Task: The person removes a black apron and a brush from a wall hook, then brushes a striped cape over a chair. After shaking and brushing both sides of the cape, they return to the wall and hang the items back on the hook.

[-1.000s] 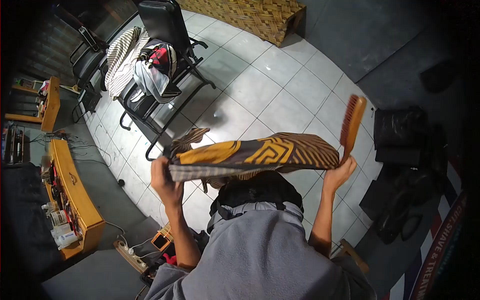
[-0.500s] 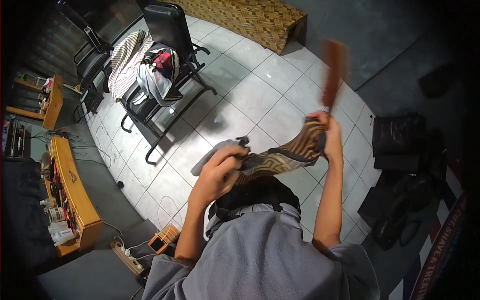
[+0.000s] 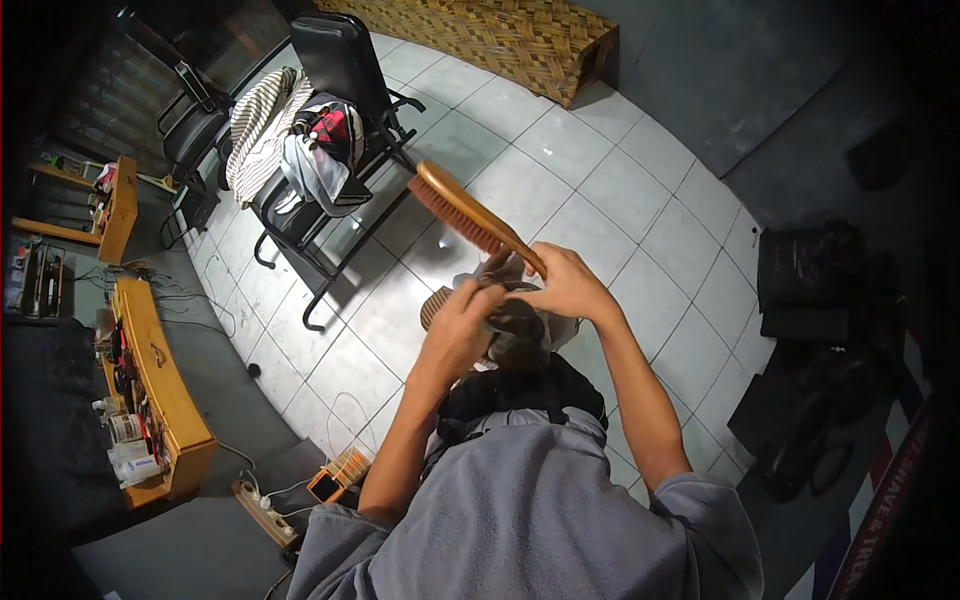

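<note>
In my right hand [image 3: 572, 285] is the handle of a wooden brush [image 3: 475, 212], its reddish-brown bristles facing down and left. My left hand [image 3: 465, 322] has its fingers closed on a bunched patterned cloth [image 3: 520, 325], just below the brush. The two hands are close together in front of my body, and part of the cloth hangs between them. Some of the cloth is blurred and hidden behind my left fingers.
A black chair [image 3: 340, 70] holds striped and grey cloths [image 3: 318, 165]. A woven box [image 3: 530, 40] lies at the top. Wooden shelving [image 3: 165, 385] with bottles stands at the left, near a power strip [image 3: 262, 512]. Dark bags [image 3: 808, 275] are at the right.
The brush has swung from the upper right to above my left hand, as my right hand moved left. The cloth, stretched between my hands before, is now bunched.
</note>
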{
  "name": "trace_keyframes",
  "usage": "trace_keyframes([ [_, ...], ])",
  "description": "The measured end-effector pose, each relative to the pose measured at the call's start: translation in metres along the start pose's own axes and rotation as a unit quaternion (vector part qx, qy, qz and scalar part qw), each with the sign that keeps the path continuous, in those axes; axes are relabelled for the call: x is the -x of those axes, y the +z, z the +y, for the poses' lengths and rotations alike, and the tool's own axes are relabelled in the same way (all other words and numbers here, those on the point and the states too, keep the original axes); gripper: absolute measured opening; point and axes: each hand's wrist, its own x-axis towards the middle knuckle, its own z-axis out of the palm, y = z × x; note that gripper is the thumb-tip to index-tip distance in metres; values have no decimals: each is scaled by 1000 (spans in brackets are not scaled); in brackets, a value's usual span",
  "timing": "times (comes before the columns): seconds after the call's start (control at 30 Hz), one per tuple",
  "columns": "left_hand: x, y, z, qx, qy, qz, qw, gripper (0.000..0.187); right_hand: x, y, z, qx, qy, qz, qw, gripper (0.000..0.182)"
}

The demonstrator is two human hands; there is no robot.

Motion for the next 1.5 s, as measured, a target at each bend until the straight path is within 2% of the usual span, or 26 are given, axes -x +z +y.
trace_keyframes([
  [0.07, 3, 2, 0, 44, -47, 87, 994, 49, 8, -4, 8, -52, 79, 22, 995, 35],
  [0.13, 1, -8, 0, -1, -40, 118, 992, 40, 22, -9, 3, -236, 177, 47, 954, 40],
  [0.23, -15, -32, 21, -76, -4, 140, 987, 33, 39, 8, 11, -426, 37, 83, 900, 44],
  [0.3, -27, -40, 33, -63, 4, 172, 983, 33, 44, 16, 18, -330, 7, 20, 944, 42],
  [0.4, -48, -48, 42, -31, 59, 215, 974, 34, 49, 65, 55, -182, -40, 55, 981, 42],
  [0.47, -56, -58, 49, -51, 87, 294, 950, 37, 58, 105, 119, -48, 56, -2, 997, 40],
  [0.53, -60, -72, 64, -27, 82, 405, 910, 35, 84, 106, 174, 227, 149, -202, 941, 23],
  [0.57, -61, -82, 71, -64, 61, 447, 890, 32, 100, 115, 211, 232, 343, -223, 883, 25],
  [0.6, -60, -90, 75, -109, 55, 436, 892, 32, 129, 131, 280, 253, 312, -248, 881, 31],
  [0.67, -60, -97, 72, -83, 60, 403, 909, 33, 153, 119, 303, 271, 318, -293, 860, 36],
  [0.7, -59, -95, 68, -10, 67, 378, 923, 35, 157, 114, 301, 231, 321, -242, 886, 39],
  [0.77, -59, -84, 67, 103, 56, 308, 944, 39, 119, 65, 219, 45, 498, -168, 850, 45],
  [0.83, -58, -76, 64, 108, 46, 275, 954, 36, 97, 58, 212, -67, 442, -63, 892, 49],
  [0.9, -65, -68, 65, 38, 28, 246, 968, 28, 67, 40, 154, -230, 271, 52, 933, 45],
  [0.97, -76, -62, 76, 21, -10, 232, 972, 22, 48, 13, 72, -437, 175, 47, 881, 41],
  [1.07, -96, -67, 93, -61, -13, 172, 983, 19, 43, 19, 24, -401, 67, 36, 913, 34],
  [1.13, -95, -79, 90, -75, 38, 201, 976, 14, 42, 55, 54, -243, -167, 79, 952, 27],
  [1.17, -94, -85, 90, -89, 91, 226, 966, 10, 41, 76, 86, -244, -173, 76, 951, 27],
  [1.23, -94, -91, 102, -95, 87, 385, 914, 7, 48, 102, 153, 56, -110, -80, 989, 22],
  [1.3, -93, -89, 101, -161, 44, 368, 915, 6, 58, 83, 172, 168, 142, -224, 949, 16],
  [1.33, -91, -87, 100, -220, -3, 343, 913, 5, 76, 86, 217, 226, 142, -277, 923, 18],
  [1.37, -89, -86, 100, -276, -50, 316, 906, 5, 106, 106, 291, 228, 217, -270, 910, 25],
  [1.4, -52, -166, 72, -330, -96, 285, 895, 7, 116, 103, 315, 247, 317, -326, 856, 27],
  [1.43, 8, -204, 79, -382, -140, 252, 878, 9, 127, 103, 334, 241, 465, -274, 806, 28],
  [1.47, 10, -206, 79, -433, -182, 217, 856, 11, 150, 96, 352, 230, 386, -232, 863, 31],
  [1.5, 10, -206, 79, -479, -222, 179, 830, 13, 148, 91, 346, 227, 388, -233, 862, 31],
])
